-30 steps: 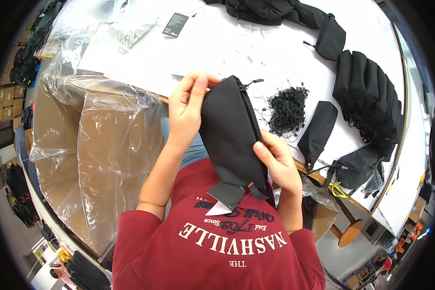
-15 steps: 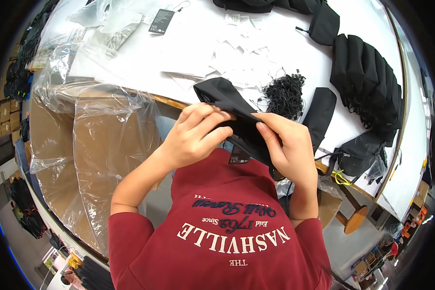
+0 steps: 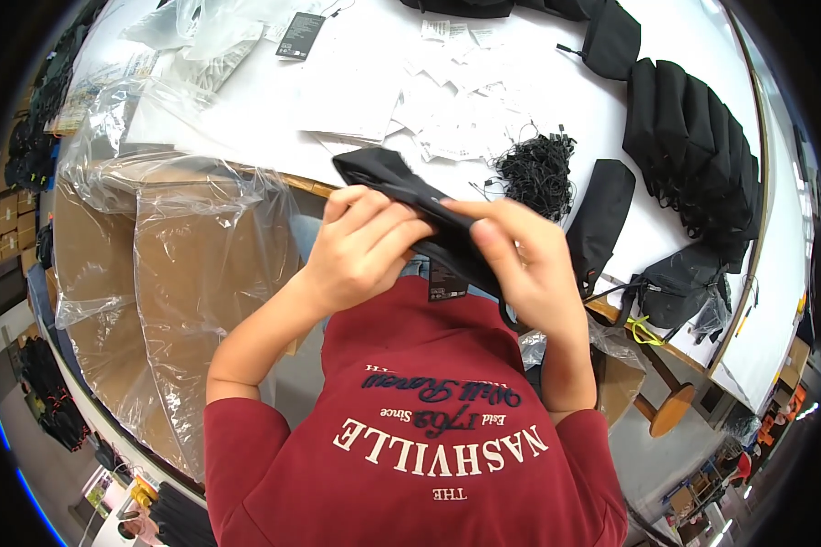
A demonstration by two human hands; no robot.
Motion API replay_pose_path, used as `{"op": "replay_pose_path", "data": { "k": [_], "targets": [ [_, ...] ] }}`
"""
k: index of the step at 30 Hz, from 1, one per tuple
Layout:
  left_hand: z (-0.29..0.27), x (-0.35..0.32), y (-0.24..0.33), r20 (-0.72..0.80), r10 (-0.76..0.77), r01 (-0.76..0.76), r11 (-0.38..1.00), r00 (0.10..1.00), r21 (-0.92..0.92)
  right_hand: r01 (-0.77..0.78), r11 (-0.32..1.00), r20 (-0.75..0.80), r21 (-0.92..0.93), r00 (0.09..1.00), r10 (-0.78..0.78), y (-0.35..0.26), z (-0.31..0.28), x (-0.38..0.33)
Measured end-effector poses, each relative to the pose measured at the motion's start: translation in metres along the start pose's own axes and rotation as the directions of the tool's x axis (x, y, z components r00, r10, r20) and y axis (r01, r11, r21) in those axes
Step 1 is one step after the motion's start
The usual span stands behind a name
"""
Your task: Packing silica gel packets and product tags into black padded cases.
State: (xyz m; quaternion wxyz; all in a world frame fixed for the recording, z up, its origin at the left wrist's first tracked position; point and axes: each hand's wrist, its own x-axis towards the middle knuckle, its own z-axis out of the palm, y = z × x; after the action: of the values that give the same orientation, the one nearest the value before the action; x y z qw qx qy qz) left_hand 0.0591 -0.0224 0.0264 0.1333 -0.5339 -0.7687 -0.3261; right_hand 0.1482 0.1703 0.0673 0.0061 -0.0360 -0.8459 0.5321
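Both hands grip one black fabric pouch (image 3: 410, 196) above the desk (image 3: 356, 91): left hand (image 3: 360, 251) clenched around it, right hand (image 3: 520, 264) pinching its side.

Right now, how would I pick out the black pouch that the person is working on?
Start at the white table and come to its near edge. There the left hand and the right hand hold one black pouch in the air. The other black pouches lie on the table.
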Motion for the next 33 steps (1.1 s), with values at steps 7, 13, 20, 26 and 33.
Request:
{"op": "replay_pose_path", "data": {
  "k": [7,13,20,26,33],
  "targets": [
    [-0.006,-0.012,-0.010,-0.059,-0.247,0.241,0.966,0.967,-0.089,-0.312,0.857,0.047,0.411,0.945,0.322,0.054,0.027,-0.036],
    [-0.006,-0.031,-0.006,0.034,-0.648,0.625,0.719,0.761,-0.304,-0.605,0.753,0.263,0.258,0.794,0.548,0.040,0.049,-0.024],
    [-0.004,-0.076,-0.016,0.430,-0.748,0.863,0.451,0.505,-0.228,-0.479,0.876,0.268,0.052,0.852,0.450,0.034,0.022,-0.026],
    [-0.008,-0.085,-0.021,0.550,-0.702,0.885,0.432,0.451,-0.174,-0.491,0.633,0.279,0.598,0.868,0.410,0.038,-0.010,-0.036],
    [-0.004,-0.078,-0.013,0.466,-0.679,0.821,0.512,0.567,-0.252,-0.058,0.168,0.011,0.984,0.963,0.269,0.035,-0.006,-0.036]
  ]
}}
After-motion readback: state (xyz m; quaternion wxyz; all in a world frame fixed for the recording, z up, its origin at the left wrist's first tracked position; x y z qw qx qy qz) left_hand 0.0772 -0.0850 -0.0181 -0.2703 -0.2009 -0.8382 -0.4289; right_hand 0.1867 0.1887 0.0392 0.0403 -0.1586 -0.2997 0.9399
